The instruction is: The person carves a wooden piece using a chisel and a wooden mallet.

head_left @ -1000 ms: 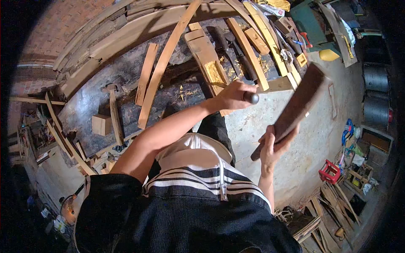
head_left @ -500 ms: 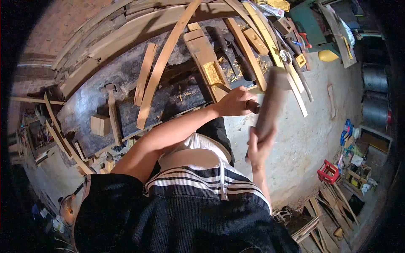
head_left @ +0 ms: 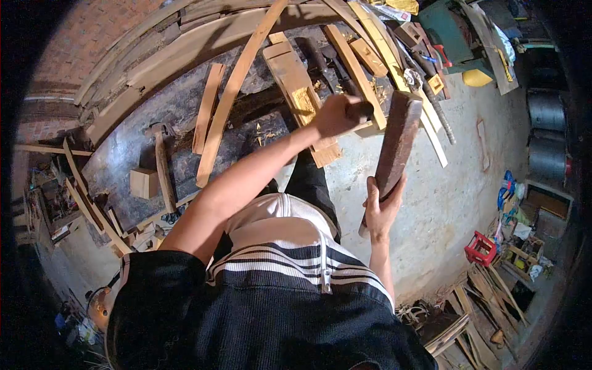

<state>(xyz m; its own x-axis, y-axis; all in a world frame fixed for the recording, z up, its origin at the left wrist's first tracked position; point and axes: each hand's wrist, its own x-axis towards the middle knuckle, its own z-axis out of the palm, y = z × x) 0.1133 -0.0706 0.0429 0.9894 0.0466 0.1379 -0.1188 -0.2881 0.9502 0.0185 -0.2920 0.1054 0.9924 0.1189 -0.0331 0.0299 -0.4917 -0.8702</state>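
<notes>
My left hand (head_left: 334, 117) is wrapped round the dark round handle of a chisel (head_left: 360, 112); its blade is hidden by the hand. Beneath that hand lies a thick pale workpiece (head_left: 285, 61) with a recess full of yellow shavings (head_left: 303, 102). My right hand (head_left: 382, 209) grips a heavy, squared wooden club (head_left: 398, 139) near its lower end, held upright to the right of the chisel and apart from it.
On the dark bench (head_left: 132, 117) lie a hammer (head_left: 162, 160), a wood block (head_left: 143, 183) and long strips (head_left: 237, 86). Chisels (head_left: 333, 65) and a hand plane (head_left: 369, 57) rest beyond the workpiece. A red crate (head_left: 480, 249) stands on the concrete floor (head_left: 450, 203).
My left hand has risen up and left with the chisel, uncovering the workpiece's near end. The club, blurred before, is now sharp and sits slightly lower.
</notes>
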